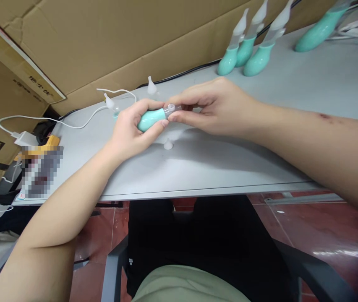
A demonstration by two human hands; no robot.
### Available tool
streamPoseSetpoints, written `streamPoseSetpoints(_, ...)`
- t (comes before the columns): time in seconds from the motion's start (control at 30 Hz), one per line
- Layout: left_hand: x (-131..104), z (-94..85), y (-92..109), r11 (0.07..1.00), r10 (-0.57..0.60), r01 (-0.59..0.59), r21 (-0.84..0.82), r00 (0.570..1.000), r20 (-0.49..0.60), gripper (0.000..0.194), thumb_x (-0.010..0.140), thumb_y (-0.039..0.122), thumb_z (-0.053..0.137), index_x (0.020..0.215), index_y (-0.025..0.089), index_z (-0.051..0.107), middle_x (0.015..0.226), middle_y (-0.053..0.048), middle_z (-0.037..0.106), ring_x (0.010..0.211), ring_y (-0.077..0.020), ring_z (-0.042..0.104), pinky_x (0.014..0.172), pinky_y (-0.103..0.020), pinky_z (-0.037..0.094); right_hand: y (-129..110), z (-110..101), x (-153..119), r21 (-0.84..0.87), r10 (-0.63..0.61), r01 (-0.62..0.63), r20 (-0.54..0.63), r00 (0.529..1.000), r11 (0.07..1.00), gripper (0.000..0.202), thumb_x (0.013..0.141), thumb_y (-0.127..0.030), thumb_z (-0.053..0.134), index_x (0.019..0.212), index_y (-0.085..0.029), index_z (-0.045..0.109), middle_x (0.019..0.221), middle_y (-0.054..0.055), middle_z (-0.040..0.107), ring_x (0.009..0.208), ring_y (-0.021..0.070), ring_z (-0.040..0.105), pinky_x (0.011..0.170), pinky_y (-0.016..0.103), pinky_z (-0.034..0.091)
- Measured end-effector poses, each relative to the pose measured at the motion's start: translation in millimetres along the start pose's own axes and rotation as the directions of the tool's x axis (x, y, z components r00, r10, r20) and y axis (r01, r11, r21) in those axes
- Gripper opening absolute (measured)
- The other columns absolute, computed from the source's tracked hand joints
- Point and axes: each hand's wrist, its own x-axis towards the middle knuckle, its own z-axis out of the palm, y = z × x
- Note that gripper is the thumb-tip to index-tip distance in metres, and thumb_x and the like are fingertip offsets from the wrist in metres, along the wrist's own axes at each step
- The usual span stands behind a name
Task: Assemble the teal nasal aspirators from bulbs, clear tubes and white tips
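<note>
My left hand is wrapped round the teal body of a nasal aspirator, held on its side just above the desk. At its right end, the fingertips of my right hand pinch the clear tube section; part of that tube is hidden behind the fingers. A small translucent silicone tip stands on the desk just below my hands. Behind them stands a taller white nozzle. Left of my left hand is another white-tipped nozzle piece, partly hidden by that hand.
Several assembled aspirators stand at the back right, with another teal one farther right near cables. Cardboard lines the back of the grey desk. A white charger and its cable sit at the left.
</note>
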Motion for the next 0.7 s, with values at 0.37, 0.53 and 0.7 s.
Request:
streamPoseSetpoints(0.37, 3.9, 1.9, -11.9, 0.931, -0.169, 0.217, -0.294, 0.969, 0.182, 0.038, 0.112, 0.063, 0.090, 0.112, 0.027, 0.078, 0.100, -0.003, 0.081, 0.081, -0.0177, 0.068, 0.075, -0.034, 0.056, 3.6, -1.1, 0.5, -0.104, -0.034, 0.022, -0.115, 0.993, 0.994, 0.035, 0.108, -0.047, 0.102, 0.134, -0.028, 0.085, 0.111, 0.004, 0.082, 0.095, 0.0224, 0.070, 0.083, 0.037, 0.056)
streamPoseSetpoints(0.53, 2.1, 1.2, -15.5, 0.945, -0.186, 0.214, -0.248, 0.974, 0.130, 0.037, 0.112, 0.059, 0.089, 0.113, 0.029, 0.068, 0.091, 0.002, 0.070, 0.074, -0.0168, 0.059, 0.072, -0.035, 0.054, -12.9, -5.8, -4.7, -0.180, 0.165, -0.143, 0.114, 0.980, 0.973, 0.029, 0.111, -0.044, 0.096, 0.098, -0.026, 0.077, 0.083, -0.001, 0.069, 0.076, 0.0187, 0.057, 0.075, 0.039, 0.044)
streamPoseSetpoints(0.7, 0.8, 1.2, -14.5, 0.938, -0.172, 0.202, -0.282, 0.977, 0.128, 0.039, 0.111, 0.059, 0.089, 0.129, 0.026, 0.080, 0.118, -0.006, 0.086, 0.099, -0.0221, 0.076, 0.094, -0.040, 0.064, -16.0, 6.0, -3.9, -0.282, 0.257, -0.151, 0.386, 0.886, 0.947, 0.016, 0.113, -0.042, 0.089, 0.116, -0.026, 0.094, 0.097, -0.003, 0.080, 0.084, 0.0156, 0.067, 0.085, 0.033, 0.049)
